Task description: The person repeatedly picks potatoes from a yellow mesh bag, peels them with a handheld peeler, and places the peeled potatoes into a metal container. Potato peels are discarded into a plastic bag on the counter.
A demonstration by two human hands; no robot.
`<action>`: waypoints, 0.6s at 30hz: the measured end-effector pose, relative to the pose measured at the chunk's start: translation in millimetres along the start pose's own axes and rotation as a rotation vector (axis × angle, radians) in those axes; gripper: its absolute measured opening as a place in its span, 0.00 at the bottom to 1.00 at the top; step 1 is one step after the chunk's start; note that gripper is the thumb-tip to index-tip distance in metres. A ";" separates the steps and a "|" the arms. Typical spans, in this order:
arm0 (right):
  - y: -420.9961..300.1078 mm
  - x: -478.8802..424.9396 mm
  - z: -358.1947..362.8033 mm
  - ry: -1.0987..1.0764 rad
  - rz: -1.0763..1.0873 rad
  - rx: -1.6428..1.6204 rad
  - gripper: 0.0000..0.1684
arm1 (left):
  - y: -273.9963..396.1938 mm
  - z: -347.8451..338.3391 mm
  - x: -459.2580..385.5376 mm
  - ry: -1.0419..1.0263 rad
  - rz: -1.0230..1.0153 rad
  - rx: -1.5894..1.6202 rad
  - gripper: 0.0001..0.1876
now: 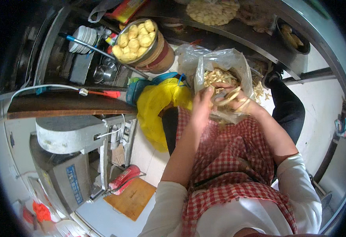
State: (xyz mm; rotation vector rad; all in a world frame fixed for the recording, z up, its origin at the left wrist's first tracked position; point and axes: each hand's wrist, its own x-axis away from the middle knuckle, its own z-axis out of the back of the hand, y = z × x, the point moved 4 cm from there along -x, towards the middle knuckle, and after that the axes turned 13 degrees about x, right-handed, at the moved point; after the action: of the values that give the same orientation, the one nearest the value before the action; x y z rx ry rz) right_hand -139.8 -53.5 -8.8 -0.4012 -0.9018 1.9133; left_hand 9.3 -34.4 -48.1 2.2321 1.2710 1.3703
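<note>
Both hands are together over the near side of a clear plastic bag (245, 66), which stands between the knees and holds a heap of pale peelings (220, 77). My left hand (204, 99) is raised at the bag's rim, fingers bent; what lies under them is blurred. My right hand (235, 100) is curled, with pale, curved strips like peel across its fingers. Motion blur hides whether a tool or a potato is between the hands. Beyond the left hand, a metal bowl full of peeled potatoes (134, 43) rests on a brown bucket-like container (162, 57).
A yellow mesh sack (150, 118) lies by the left leg. More peelings (260, 91) are on the floor past the bag. A metal shelf (250, 41) with a dark pot (293, 35) runs ahead. At left are a wooden board (72, 108), a red fire extinguisher (125, 179) and stacked plates (83, 39).
</note>
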 end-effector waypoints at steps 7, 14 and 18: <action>41.1 -3.7 24.5 0.056 -0.337 -0.651 0.18 | 7.1 -13.3 8.8 -0.236 0.053 0.212 0.17; 39.6 -12.2 22.4 0.261 -0.065 -0.311 0.14 | -7.5 -20.6 -8.5 -0.301 0.038 0.332 0.20; 54.6 -7.6 31.0 0.404 -0.015 -0.303 0.19 | -1.9 -31.0 1.6 -0.237 0.095 0.549 0.21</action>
State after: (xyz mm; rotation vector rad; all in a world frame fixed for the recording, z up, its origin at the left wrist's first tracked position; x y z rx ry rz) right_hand -188.7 -88.2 -28.6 -0.9222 -0.9150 1.5997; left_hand -16.7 -39.2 -31.5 2.7353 1.6130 0.8071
